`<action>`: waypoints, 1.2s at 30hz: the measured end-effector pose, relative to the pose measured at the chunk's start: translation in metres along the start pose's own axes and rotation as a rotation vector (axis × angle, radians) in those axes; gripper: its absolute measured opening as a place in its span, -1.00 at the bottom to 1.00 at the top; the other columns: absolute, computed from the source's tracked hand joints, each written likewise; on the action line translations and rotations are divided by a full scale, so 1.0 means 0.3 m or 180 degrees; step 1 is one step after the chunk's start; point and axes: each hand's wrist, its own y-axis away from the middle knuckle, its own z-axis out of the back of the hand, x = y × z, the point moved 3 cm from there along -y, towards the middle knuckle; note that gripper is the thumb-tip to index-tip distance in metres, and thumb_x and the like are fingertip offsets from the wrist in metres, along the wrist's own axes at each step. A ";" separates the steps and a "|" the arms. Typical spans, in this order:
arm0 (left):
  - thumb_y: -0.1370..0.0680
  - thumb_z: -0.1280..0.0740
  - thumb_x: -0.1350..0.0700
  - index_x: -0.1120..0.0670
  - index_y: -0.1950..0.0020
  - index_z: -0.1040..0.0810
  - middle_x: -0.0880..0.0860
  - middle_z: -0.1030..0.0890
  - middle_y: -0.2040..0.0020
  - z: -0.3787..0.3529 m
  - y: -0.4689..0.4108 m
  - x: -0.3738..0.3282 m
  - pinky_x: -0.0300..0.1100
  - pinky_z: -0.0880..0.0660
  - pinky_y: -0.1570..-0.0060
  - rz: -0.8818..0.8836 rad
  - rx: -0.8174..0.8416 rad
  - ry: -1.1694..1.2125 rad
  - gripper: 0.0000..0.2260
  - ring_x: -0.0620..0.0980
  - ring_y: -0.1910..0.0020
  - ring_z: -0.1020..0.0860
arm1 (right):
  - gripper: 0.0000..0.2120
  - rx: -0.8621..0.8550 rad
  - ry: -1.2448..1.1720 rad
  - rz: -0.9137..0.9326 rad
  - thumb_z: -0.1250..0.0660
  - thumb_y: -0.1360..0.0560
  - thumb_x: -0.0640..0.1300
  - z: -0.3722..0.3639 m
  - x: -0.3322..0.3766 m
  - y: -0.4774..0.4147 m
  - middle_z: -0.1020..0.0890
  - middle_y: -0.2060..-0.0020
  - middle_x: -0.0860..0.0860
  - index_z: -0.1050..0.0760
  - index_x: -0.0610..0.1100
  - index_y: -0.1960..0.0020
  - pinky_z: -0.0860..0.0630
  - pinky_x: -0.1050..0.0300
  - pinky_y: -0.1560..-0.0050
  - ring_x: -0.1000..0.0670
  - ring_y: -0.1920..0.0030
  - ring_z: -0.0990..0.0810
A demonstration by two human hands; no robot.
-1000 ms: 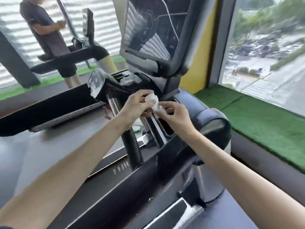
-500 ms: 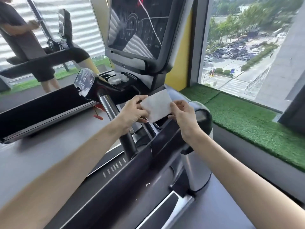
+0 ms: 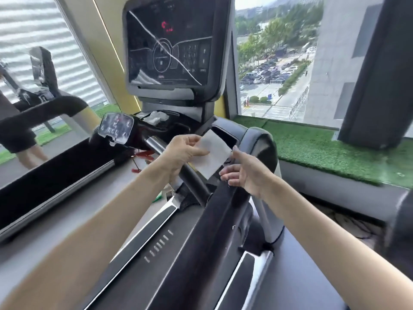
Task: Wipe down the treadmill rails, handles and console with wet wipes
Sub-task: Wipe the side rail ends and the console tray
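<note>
A white wet wipe (image 3: 213, 154) is spread flat in front of the treadmill. My left hand (image 3: 183, 151) pinches its upper left edge. My right hand (image 3: 243, 173) touches its right edge with the thumb, the other fingers apart just below the sheet. Behind the wipe runs a chrome and black handle (image 3: 176, 162). The padded right rail (image 3: 259, 144) curves down toward me. The dark console (image 3: 172, 48) stands above, with a red readout lit. A crumpled white wipe (image 3: 156, 117) lies in the tray under the console.
A small control panel (image 3: 116, 128) juts out left of the handle. A second treadmill (image 3: 44, 108) stands at left with a person (image 3: 15, 139) beside it. Green turf (image 3: 324, 151) covers the window ledge at right. A dark pillar (image 3: 377, 86) rises there.
The wipe was bunched between both hands, then was pulled open into a flat sheet. My head has lifted, so the console now shows in full.
</note>
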 end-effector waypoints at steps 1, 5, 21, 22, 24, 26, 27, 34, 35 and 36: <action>-0.43 -0.42 0.37 0.15 0.10 -0.59 0.06 -0.63 0.21 -0.010 0.012 -0.001 -0.25 -0.53 0.16 -0.0181 0.0033 -0.0012 -0.86 -0.06 0.27 -0.57 | -0.61 0.0084 -0.0202 -0.0240 -0.04 -0.64 0.14 -0.008 -0.023 0.022 -0.54 0.27 -0.22 -0.37 -0.19 -0.04 -0.47 0.23 0.57 -0.04 0.48 -0.60; -0.43 -0.45 0.30 0.08 0.15 -0.61 0.07 -0.64 0.13 -0.067 0.071 0.012 -0.22 -0.47 -0.04 -0.0710 0.0809 -0.0626 -0.87 -0.02 0.13 -0.58 | -0.57 0.0222 -0.1021 -0.0282 -0.13 -0.62 0.04 -0.015 -0.076 0.093 -0.62 0.13 -0.22 -0.43 -0.34 -0.19 -0.57 0.20 0.44 -0.06 0.33 -0.68; -0.48 -0.36 0.35 0.09 0.04 -0.63 0.04 -0.66 0.20 -0.158 0.070 0.024 -0.26 -0.52 0.38 0.0345 0.0536 0.0101 -0.82 -0.03 0.25 -0.60 | -0.77 -0.0257 -0.0646 0.1000 -0.25 -0.46 -0.49 0.114 -0.033 0.139 -0.68 0.29 -0.04 -0.54 -0.20 0.10 -0.60 0.13 0.33 0.00 0.26 -0.66; -0.49 -0.34 0.37 0.10 0.05 -0.64 0.06 -0.64 0.20 -0.163 0.067 0.025 -0.26 -0.51 0.39 0.0377 0.0598 0.0055 -0.81 -0.04 0.26 -0.59 | -0.76 -0.0276 -0.0600 0.0998 -0.24 -0.46 -0.50 0.125 -0.038 0.139 -0.68 0.30 -0.05 -0.55 -0.21 0.14 -0.59 0.15 0.34 0.01 0.26 -0.65; -0.49 -0.25 0.45 0.15 0.11 -0.64 0.08 -0.61 0.23 -0.177 0.066 0.028 -0.29 -0.49 0.42 0.0389 0.0703 -0.0137 -0.74 -0.08 0.33 -0.55 | -0.73 -0.0277 -0.0528 0.0954 -0.19 -0.44 -0.52 0.148 -0.051 0.139 -0.67 0.28 -0.08 -0.57 -0.24 0.17 -0.57 0.17 0.32 -0.01 0.25 -0.64; -0.42 -0.15 0.53 0.18 0.20 -0.64 0.11 -0.60 0.27 -0.187 0.058 0.029 -0.31 -0.49 0.41 0.0226 0.0687 -0.0449 -0.64 -0.09 0.39 -0.52 | -0.66 -0.0293 -0.0682 0.0772 -0.07 -0.43 -0.50 0.175 -0.068 0.128 -0.66 0.20 -0.13 -0.57 -0.25 0.10 -0.58 0.12 0.24 -0.06 0.19 -0.64; -0.38 -0.11 0.55 0.17 0.24 -0.65 0.14 -0.60 0.28 -0.191 0.052 0.030 -0.32 -0.48 0.40 0.0098 0.0659 -0.0626 -0.60 -0.07 0.39 -0.52 | -0.66 -0.0283 -0.0810 0.0650 -0.04 -0.44 -0.45 0.187 -0.079 0.122 -0.65 0.17 -0.15 -0.56 -0.24 0.05 -0.58 0.07 0.19 -0.09 0.16 -0.63; -0.44 -0.11 0.49 0.20 0.01 -0.64 0.15 -0.62 0.20 -0.273 0.020 0.024 -0.29 -0.52 0.36 0.0117 0.0756 -0.0636 -0.62 -0.07 0.32 -0.56 | -0.85 -0.0374 -0.0247 0.0726 -0.39 -0.43 -0.36 0.250 -0.141 0.087 -0.64 0.19 -0.12 -0.60 -0.26 0.00 -0.59 0.13 0.18 -0.04 0.22 -0.63; -0.49 -0.11 0.45 0.16 -0.10 -0.61 0.11 -0.62 0.14 -0.280 0.007 0.027 -0.25 -0.55 0.31 0.0272 0.0739 -0.0354 -0.63 -0.06 0.26 -0.57 | -0.87 -0.0490 -0.0299 0.0783 -0.37 -0.43 -0.40 0.261 -0.139 0.085 -0.64 0.24 -0.11 -0.59 -0.26 0.05 -0.58 0.18 0.25 -0.02 0.27 -0.62; -0.55 -0.14 0.38 0.13 -0.20 -0.55 0.08 -0.61 0.11 -0.290 -0.002 0.030 -0.23 -0.56 0.27 0.0375 0.0773 -0.0140 -0.67 -0.06 0.23 -0.57 | -0.87 -0.0567 -0.0382 0.0834 -0.36 -0.44 -0.42 0.274 -0.137 0.083 -0.63 0.28 -0.09 -0.58 -0.25 0.09 -0.56 0.21 0.30 0.01 0.31 -0.62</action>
